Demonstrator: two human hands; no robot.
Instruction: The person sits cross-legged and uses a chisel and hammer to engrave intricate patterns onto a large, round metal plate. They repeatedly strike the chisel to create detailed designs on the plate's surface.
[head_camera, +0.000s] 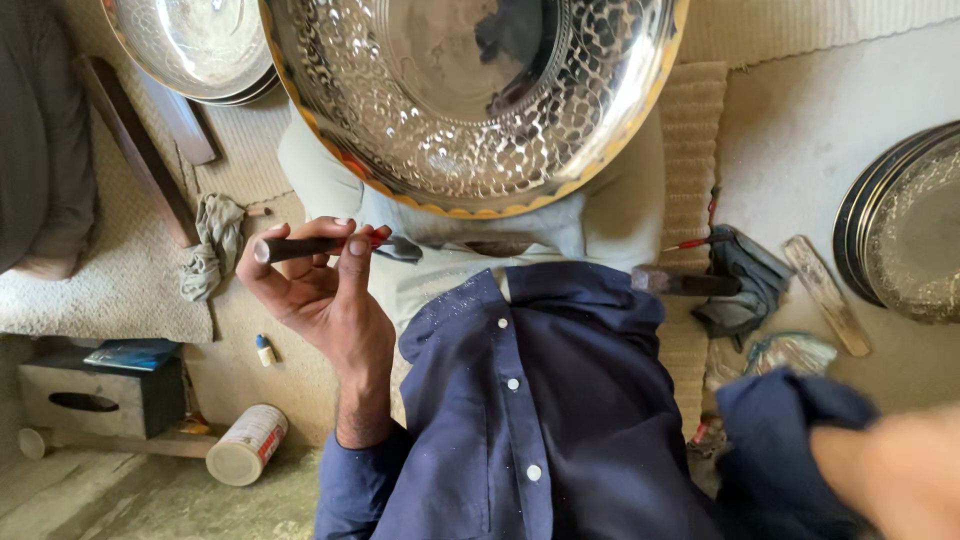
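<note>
White labelled can (246, 444) lies near blue-topped box (100, 392).

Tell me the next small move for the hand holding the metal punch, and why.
Probably lower the punch tip back onto the hammered metal tray. The left hand holds it level, clear of the tray's rim, so it touches no metal now. The hammer lies on the floor by the grey cloth, and the right hand is a blur at the frame's edge, so striking looks a step away.
</note>
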